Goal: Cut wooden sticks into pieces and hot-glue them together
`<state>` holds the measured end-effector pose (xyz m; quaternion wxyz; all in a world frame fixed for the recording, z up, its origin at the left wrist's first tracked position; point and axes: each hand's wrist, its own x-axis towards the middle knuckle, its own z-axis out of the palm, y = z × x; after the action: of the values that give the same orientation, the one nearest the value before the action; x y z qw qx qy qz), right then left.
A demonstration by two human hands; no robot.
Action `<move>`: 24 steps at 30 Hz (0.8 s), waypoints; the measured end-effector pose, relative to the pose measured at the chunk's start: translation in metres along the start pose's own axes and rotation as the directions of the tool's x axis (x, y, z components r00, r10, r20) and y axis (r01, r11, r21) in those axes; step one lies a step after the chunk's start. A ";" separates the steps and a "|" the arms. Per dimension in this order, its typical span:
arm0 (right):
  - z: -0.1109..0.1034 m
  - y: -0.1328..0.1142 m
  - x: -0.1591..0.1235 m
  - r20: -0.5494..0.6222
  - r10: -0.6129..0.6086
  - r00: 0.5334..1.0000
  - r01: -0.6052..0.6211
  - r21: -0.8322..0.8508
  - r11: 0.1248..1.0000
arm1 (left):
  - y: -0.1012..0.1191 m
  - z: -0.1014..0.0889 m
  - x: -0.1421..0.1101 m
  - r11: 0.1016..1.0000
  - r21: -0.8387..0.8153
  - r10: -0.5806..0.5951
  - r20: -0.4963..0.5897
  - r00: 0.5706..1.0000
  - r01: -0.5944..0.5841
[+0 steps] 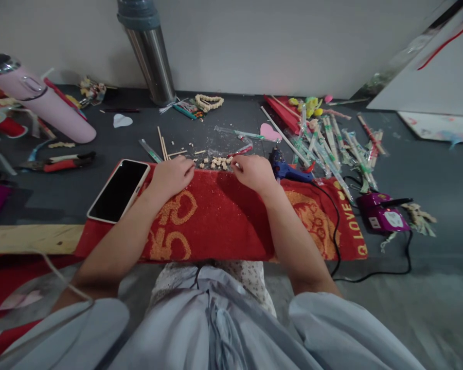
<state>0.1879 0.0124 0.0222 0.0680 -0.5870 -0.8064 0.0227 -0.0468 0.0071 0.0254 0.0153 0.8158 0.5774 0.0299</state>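
My left hand [173, 176] rests at the far edge of a red towel [224, 221], its fingers bent and close together. Whatever those fingertips may hold is hidden or too small to name. On the other side of a little heap of pale, cut wooden bits [219, 163], my right hand [253, 172] has its fingers curled in a pinch. A tiny whitish spot shows at its fingertips, too small to identify. Thin wooden sticks [162, 144] lie just beyond the left hand. A blue glue gun [291, 172] lies beside the right hand, partly on the towel.
A phone [119, 191] lies by my left forearm. Pliers [64, 162], a pink tumbler [48, 103] and a steel flask [148, 56] stand or lie further off. Wrapped chopsticks [332, 144] are piled right, near a purple device [384, 211] with a black cable. A heart-shaped stick frame [209, 102] lies behind.
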 end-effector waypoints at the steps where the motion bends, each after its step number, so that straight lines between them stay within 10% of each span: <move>1: 0.000 0.000 0.000 0.022 -0.025 0.999 0.025 -0.004 1.000 | 0.002 0.001 -0.001 0.999 -0.007 0.048 0.014 0.999 -0.048; 12: 0.003 0.000 -0.002 0.145 -0.266 0.953 0.247 0.139 0.959 | 0.016 0.001 -0.002 0.970 0.018 0.229 0.259 0.938 -0.242; 24: 0.002 -0.007 0.000 0.143 -0.219 0.965 0.213 0.058 0.975 | 0.019 0.010 -0.003 0.966 0.022 0.251 0.135 0.959 -0.256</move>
<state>0.1812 0.0101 0.0207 0.0223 -0.4909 -0.8676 0.0757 -0.0290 -0.0024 0.0160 0.0331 0.8834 0.4663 -0.0335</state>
